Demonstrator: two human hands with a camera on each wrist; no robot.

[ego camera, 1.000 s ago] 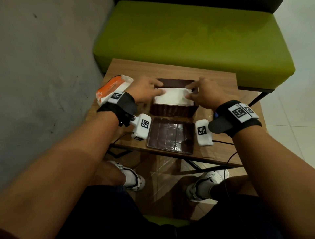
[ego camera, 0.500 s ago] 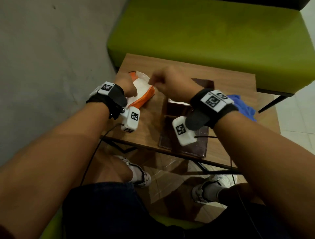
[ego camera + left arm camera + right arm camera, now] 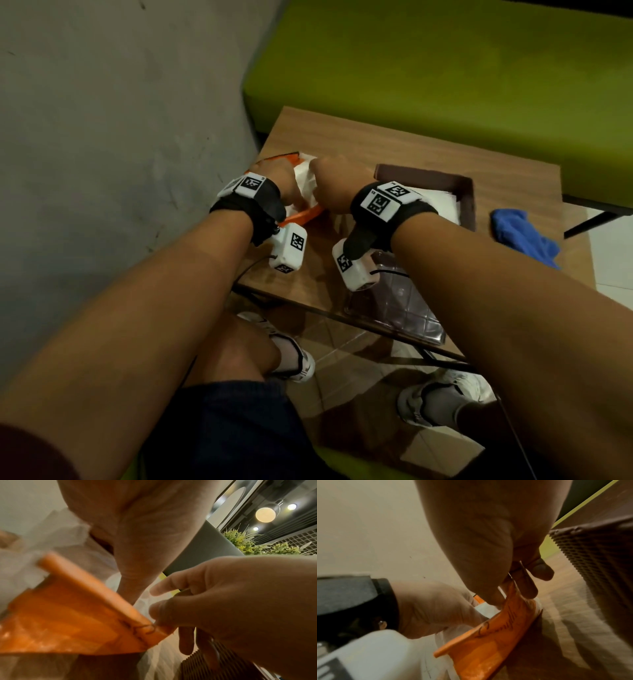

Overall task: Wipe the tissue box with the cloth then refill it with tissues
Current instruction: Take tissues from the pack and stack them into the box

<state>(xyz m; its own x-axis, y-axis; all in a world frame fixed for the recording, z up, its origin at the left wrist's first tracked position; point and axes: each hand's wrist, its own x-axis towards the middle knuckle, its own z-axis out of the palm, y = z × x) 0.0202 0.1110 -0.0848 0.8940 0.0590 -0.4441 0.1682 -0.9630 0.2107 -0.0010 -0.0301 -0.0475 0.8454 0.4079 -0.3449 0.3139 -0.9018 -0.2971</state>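
Both my hands are on the orange tissue pack (image 3: 301, 214), just left of the open tissue box (image 3: 466, 202) on the bench (image 3: 376, 144): left hand (image 3: 274, 181) holding its far side, right hand (image 3: 330, 190) pinching the wrapper edge. It looks light, soft and crinkly; I'd grip the tissue stack, not the film.

Green bench (image 3: 445, 68) (cushioned) against grey wall (image 3: 120, 120).

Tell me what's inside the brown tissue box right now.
In the head view the open tissue box holds a flat stack of white tissues against its right wall. The right hand and wrist strap cover its left part, so how far the stack reaches there is hidden.
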